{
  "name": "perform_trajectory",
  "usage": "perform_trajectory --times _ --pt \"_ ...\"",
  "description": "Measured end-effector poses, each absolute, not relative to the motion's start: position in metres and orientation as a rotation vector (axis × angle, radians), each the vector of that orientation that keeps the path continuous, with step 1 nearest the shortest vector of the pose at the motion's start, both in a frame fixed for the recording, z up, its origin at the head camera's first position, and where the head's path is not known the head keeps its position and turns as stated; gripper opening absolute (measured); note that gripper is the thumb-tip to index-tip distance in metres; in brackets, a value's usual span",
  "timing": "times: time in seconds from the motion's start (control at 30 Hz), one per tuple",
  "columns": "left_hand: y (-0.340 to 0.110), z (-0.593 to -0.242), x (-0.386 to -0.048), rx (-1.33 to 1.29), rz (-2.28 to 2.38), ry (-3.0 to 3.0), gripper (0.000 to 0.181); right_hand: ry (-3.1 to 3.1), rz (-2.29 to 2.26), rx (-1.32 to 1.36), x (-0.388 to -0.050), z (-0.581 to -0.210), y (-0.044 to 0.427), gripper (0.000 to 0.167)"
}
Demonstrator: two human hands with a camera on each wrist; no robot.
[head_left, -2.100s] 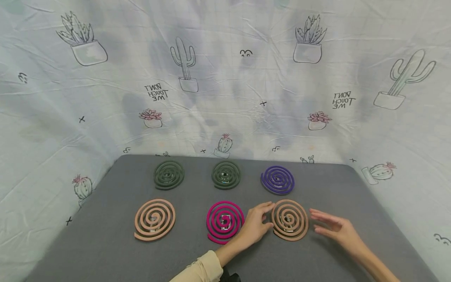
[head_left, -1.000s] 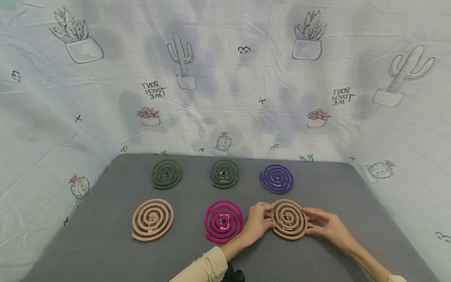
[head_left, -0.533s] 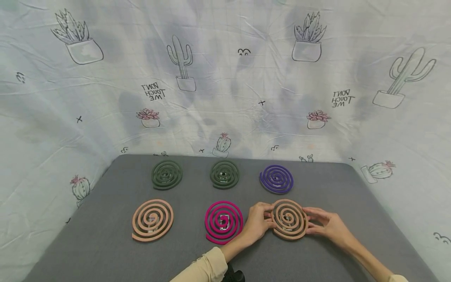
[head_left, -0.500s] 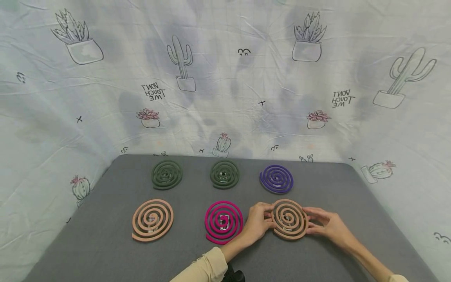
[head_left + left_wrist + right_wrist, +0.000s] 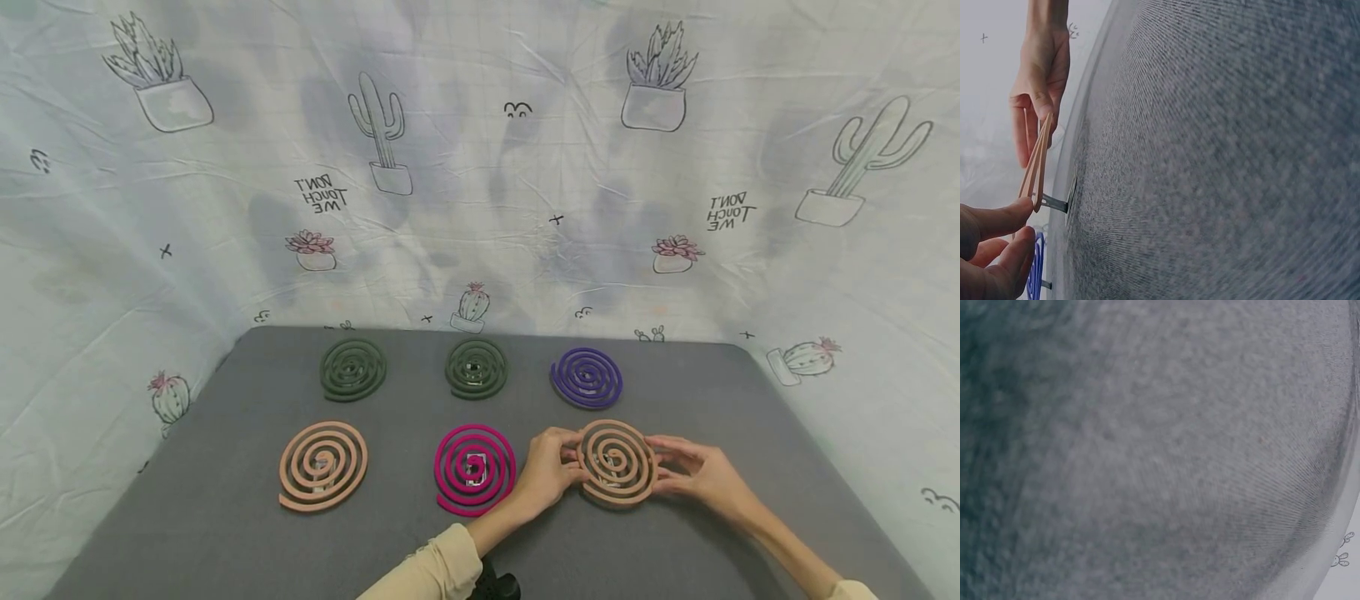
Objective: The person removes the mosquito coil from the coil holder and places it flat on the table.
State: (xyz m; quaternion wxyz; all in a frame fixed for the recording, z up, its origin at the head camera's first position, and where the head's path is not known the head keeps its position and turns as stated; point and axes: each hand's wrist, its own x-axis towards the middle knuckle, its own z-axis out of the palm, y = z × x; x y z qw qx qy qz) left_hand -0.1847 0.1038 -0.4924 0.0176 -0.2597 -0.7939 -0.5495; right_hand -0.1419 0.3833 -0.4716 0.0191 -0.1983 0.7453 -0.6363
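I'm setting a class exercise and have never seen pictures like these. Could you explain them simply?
There is no machine: a person's left hand and right hand do the work. One camera, worn on the head, looks forward and down. Each wrist wears another: the left one shows both hands close up, the right one mostly blurred grey table. On that table are a green spiral, another green spiral, a purple spiral, a pink spiral and a tan spiral. Both hands grip a second tan spiral by opposite edges.
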Motion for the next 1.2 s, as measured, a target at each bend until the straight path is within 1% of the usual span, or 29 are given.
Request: perform_trajectory --times 0.1,0.23,0.3,0.43,0.5,0.57,0.77,0.87,0.93,1.1,1.2 --pt "0.11 -0.517 -0.195 -0.801 -1.674 -2.487 0.049 2.3 -1.977 -0.569 -0.141 -0.47 0.383 0.057" --pt "0.113 -0.525 -0.199 -0.781 -1.711 -2.493 0.049 2.331 -1.949 -0.515 -0.139 -0.469 0.383 0.06" --pt "0.111 -0.514 -0.194 -0.789 -1.717 -2.481 0.048 2.334 -1.946 -0.512 -0.137 -0.467 0.384 0.06" --pt "0.103 -0.475 -0.177 -0.788 -1.794 -2.466 0.047 2.322 -1.952 -0.516 -0.135 -0.464 0.386 0.057" --pt "0.101 -0.462 -0.171 -0.789 -1.84 -2.461 0.047 2.336 -1.941 -0.499 -0.133 -0.462 0.387 0.057" --pt "0.103 -0.464 -0.172 -0.787 -1.843 -2.467 0.049 2.349 -1.928 -0.478 -0.131 -0.46 0.388 0.057" --pt "0.116 -0.501 -0.182 -0.825 -1.774 -2.471 0.051 2.427 -1.869 -0.491 -0.126 -0.458 0.392 0.057" --pt "0.116 -0.494 -0.177 -0.867 -1.763 -2.449 0.05 2.452 -1.848 -0.511 -0.123 -0.458 0.396 0.056" --pt "0.114 -0.479 -0.171 -0.87 -1.807 -2.441 0.05 2.46 -1.836 -0.519 -0.122 -0.458 0.399 0.055" --pt "0.115 -0.449 -0.159 -0.791 -1.918 -2.468 0.05 2.449 -1.845 -0.531 -0.12 -0.457 0.406 0.056" --pt "0.118 -0.444 -0.157 -0.775 -1.939 -2.473 0.05 2.436 -1.853 -0.528 -0.119 -0.456 0.411 0.056"
